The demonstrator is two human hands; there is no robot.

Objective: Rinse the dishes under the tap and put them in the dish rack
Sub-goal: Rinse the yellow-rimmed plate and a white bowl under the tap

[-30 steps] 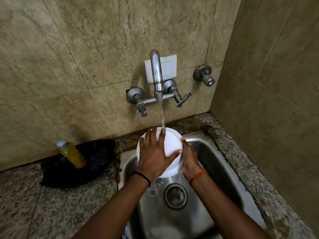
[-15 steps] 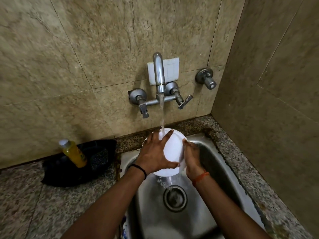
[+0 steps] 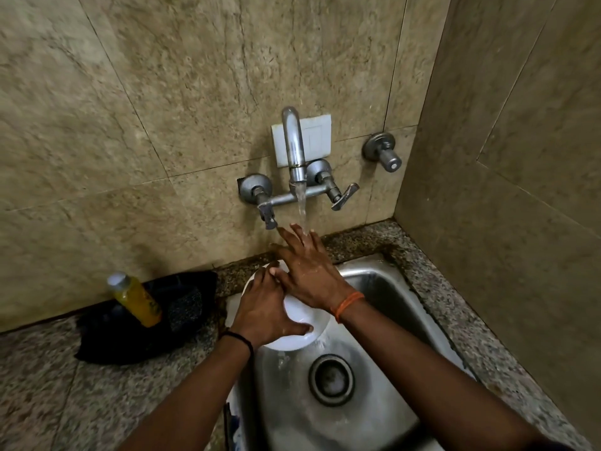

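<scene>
A white plate (image 3: 300, 323) hangs over the left rear part of the steel sink (image 3: 383, 288), gripped by my left hand (image 3: 265, 312) with the thumb across its lower face. My right hand (image 3: 309, 271) is off the plate, fingers spread and reaching up above it. Water from the running tap (image 3: 294, 148) falls onto those fingers. Much of the plate is hidden behind both hands.
A black tray (image 3: 107, 340) on the granite counter at left holds a yellow liquid bottle (image 3: 136, 299) and a dark scrub pad (image 3: 185, 307). Tap handles (image 3: 344, 196) stick out from the tiled wall. A side wall closes the right. The sink drain (image 3: 331, 379) lies below the plate.
The plate has shifted left and lower, out of the stream. My right hand let go of its edge and rose with spread fingers into the water.
</scene>
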